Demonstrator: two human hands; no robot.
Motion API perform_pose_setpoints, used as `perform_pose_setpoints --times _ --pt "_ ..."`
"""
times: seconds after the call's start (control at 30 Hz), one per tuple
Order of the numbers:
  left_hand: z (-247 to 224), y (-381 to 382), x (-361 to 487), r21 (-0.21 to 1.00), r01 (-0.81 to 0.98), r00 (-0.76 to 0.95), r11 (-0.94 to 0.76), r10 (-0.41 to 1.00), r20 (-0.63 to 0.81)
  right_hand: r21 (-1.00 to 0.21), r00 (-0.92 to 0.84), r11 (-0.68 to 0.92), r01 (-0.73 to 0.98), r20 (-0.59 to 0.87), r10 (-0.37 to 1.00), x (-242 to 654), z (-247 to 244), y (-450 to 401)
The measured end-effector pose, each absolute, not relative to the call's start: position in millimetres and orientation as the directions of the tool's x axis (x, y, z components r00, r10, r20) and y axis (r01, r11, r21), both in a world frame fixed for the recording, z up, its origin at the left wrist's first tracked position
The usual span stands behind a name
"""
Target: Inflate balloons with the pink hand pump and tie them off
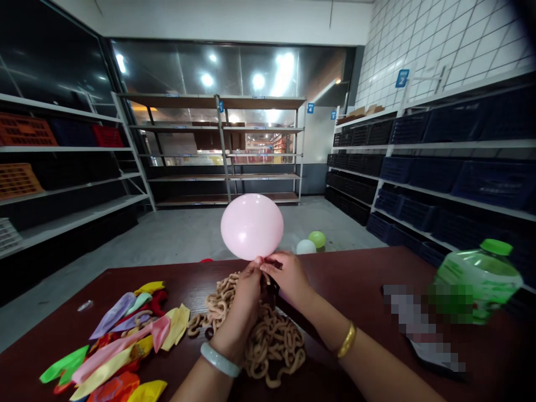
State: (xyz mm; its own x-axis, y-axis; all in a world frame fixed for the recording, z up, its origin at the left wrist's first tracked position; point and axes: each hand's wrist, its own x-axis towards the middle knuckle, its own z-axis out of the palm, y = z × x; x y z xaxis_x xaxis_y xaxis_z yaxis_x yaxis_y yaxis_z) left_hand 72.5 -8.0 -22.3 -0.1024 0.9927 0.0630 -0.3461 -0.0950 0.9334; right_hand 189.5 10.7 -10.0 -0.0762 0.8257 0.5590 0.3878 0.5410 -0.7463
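Note:
An inflated pink balloon (252,226) stands upright above the far edge of the table, its neck pointing down. Around that neck, my left hand (250,282) pinches with thumb and finger. Close against it, my right hand (288,273) also has its fingers closed at the balloon's neck. What the fingertips do to the knot area is too small to tell. Beneath my hands lies a heap of tan, curly loops (274,340), partly covered by my left forearm. Limp, uninflated balloons (113,357) in many colours are spread to the left.
The dark red table (347,273) carries a large green-capped bottle (481,279) and a blurred-out flat object (422,329) at the right. Beyond it, a white balloon (306,247) and a green balloon (317,239) rest on the floor. Shelves with crates (431,176) line the walls.

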Motion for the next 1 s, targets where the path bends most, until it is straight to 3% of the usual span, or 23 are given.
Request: perform_pose_setpoints --times 0.13,0.3,0.37,0.47,0.77,1.0 --pt "-21.4 -6.9 68.4 0.967 -0.253 -0.055 -0.011 0.998 -0.003 -0.773 -0.030 0.524 0.356 0.551 0.834 189.5 -23.2 17.0" --pt "-27.7 -6.3 67.0 0.963 0.064 -0.044 -0.262 0.963 0.265 -0.652 -0.067 0.533 0.540 0.598 0.799 192.4 -25.3 16.9" --pt "-32.9 -3.0 64.7 0.960 0.176 -0.034 -0.219 0.973 0.229 -0.750 -0.044 0.465 0.470 0.506 0.861 192.6 -23.1 28.2" --pt "-38.5 1.2 60.6 0.946 0.281 -0.067 -0.164 0.979 0.190 -0.936 0.069 0.267 0.229 0.290 0.955 189.4 -21.7 55.3" --pt "-38.9 6.5 52.4 0.945 0.195 -0.163 -0.264 0.941 0.297 -0.979 0.242 0.189 0.070 0.201 0.949 172.2 -12.8 135.6" --pt "-28.8 3.7 43.2 0.929 0.152 -0.334 -0.339 0.867 0.371 -0.955 -0.045 0.213 0.208 0.208 0.977 156.4 -14.3 128.4"
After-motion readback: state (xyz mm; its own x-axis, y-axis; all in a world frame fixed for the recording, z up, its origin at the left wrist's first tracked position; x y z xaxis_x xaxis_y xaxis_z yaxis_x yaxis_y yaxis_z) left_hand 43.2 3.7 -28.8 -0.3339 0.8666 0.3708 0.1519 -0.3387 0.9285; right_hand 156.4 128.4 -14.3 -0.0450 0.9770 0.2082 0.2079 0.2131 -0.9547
